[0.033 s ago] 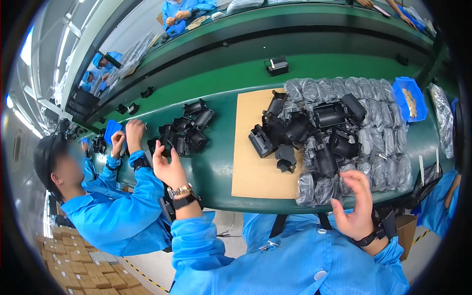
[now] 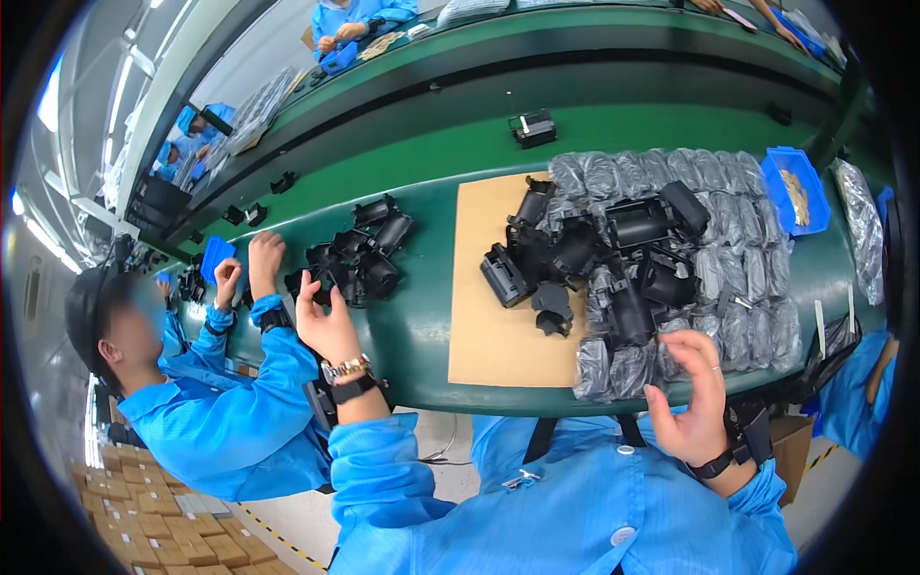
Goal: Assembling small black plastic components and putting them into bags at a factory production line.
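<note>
Head view: little changes from an instant ago, leaving black parts untouched on wrapped bundles and a cardboard sheet across a green tabletop. Left hand and right hand hover, fingers parted, each grip empty. A blue-clad co-worker works alongside, near stacked cartons.

You are wearing a creased cloth smock. Your glossy table is carrying, near its front edge, matt cardboard, shiny crinkled plastic packets, semi-matt black plastic parts; toward its right end, a smooth plastic bin.
</note>
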### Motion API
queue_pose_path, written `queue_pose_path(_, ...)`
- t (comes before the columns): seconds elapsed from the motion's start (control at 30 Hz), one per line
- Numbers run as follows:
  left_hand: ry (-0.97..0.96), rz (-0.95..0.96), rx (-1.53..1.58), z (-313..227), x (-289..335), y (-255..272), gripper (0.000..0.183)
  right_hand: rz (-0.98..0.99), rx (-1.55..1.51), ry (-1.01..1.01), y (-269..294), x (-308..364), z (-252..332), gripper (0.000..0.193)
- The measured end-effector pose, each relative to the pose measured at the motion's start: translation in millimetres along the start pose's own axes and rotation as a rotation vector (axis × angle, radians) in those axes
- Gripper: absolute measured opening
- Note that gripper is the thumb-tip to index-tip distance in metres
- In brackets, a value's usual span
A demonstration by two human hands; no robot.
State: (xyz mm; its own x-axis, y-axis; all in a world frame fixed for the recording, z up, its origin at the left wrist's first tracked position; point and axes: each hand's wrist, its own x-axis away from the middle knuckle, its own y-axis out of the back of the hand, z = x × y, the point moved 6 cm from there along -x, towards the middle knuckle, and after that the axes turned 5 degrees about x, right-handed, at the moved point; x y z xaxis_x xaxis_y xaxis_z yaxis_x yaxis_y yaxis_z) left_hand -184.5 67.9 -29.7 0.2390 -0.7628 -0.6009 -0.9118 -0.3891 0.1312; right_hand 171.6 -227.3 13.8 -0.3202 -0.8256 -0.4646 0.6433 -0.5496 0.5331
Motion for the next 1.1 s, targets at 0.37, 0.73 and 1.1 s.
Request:
queue_pose_path(0.37, -0.035, 0.166, 0.125, -48, 45, -35, 0.014, -0.185, 0.379, -0.164, 71, 9, -53, 0.019)
queue_pose_path(0.73, -0.199, 1.13, 0.448, -218, 171, -132, 0.013, -0.052, 0.621, -0.27, 83, -14, -98, 0.016)
queue_pose_path(1.1, -0.211, 1.493, 0.409, -269, 223, -179, 0.025, -0.065, 0.562, -0.286, 88, -21, -105, 0.007)
